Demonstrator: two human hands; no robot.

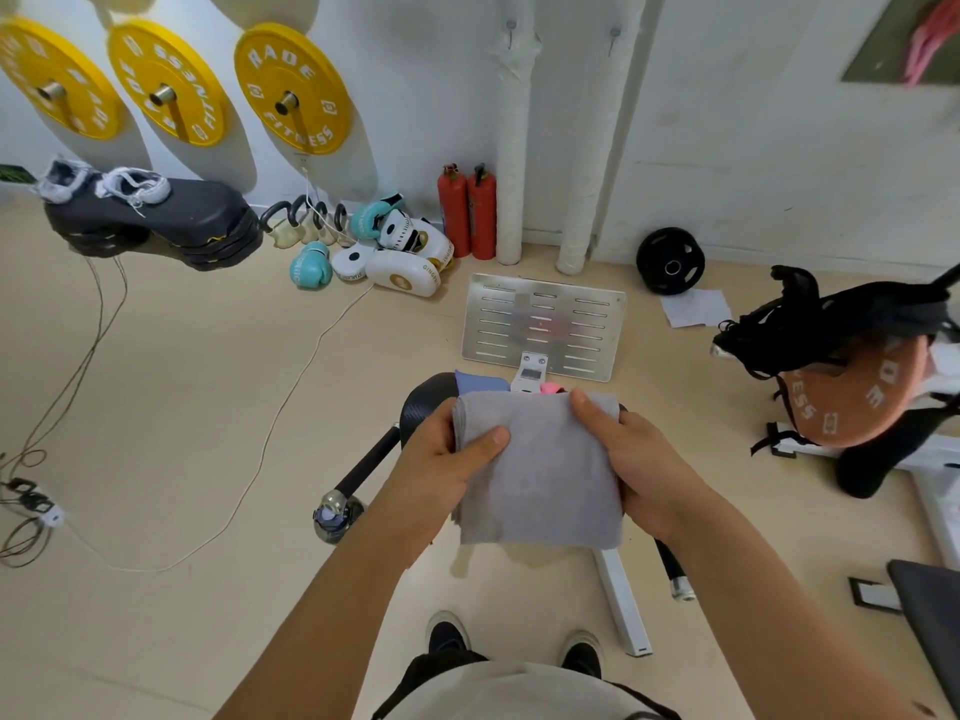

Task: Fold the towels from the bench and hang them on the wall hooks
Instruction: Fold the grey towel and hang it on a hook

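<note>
Out in front of the chest, above the dark padded surface, the gray towel hangs as a folded rectangle. The left hand and right hand each pinch a side near the top, thumbs on the front and the other fingers tucked behind it.

Main risk I'd guess: the layers aren't pinned together low down, so if either thumb lets go on the way to the wall hooks the fold probably flops open and needs redoing. The two hooks look small too, so a thick folded edge could slide right off, landing by the fire extinguishers.

A blue towel and something pink peek out behind the gray one, apparently on the surface, so there's more left to fold.
</note>
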